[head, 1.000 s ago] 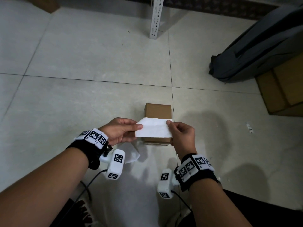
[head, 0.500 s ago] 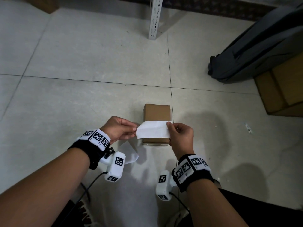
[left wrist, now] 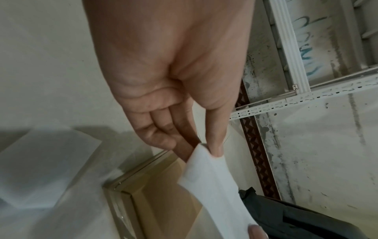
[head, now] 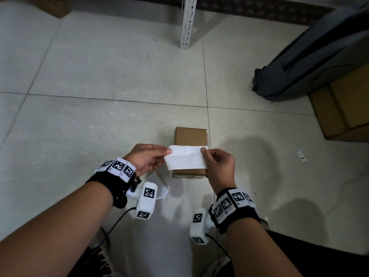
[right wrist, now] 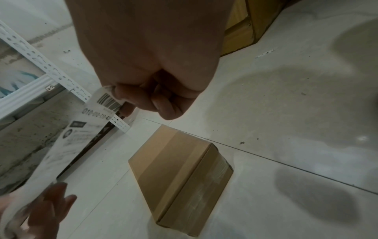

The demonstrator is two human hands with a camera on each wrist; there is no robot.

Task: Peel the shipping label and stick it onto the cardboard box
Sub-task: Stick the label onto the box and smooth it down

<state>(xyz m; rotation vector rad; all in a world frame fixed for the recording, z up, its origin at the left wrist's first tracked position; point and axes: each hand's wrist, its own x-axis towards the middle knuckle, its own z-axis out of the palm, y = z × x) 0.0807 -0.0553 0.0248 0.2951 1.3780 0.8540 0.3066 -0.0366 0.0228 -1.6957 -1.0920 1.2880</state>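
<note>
A small brown cardboard box (head: 190,136) stands on the tiled floor, also seen as the box (right wrist: 180,168) in the right wrist view and the box (left wrist: 161,197) in the left wrist view. Both hands hold the white shipping label (head: 185,160) stretched flat just above the box's near half. My left hand (head: 147,158) pinches the label's left end (left wrist: 204,163) between thumb and fingers. My right hand (head: 218,166) pinches the right end, where a barcode on the label (right wrist: 106,100) shows. The printed side faces away from the head camera.
A loose white backing sheet (head: 162,189) lies on the floor under my left wrist, also visible as the sheet (left wrist: 40,161). A white slotted shelf post (head: 187,23) stands at the back. A grey bag (head: 311,56) and a larger cardboard box (head: 343,108) sit at the right.
Both hands have carried the label slightly forward and lower over the box; the grip on both ends is the same.
</note>
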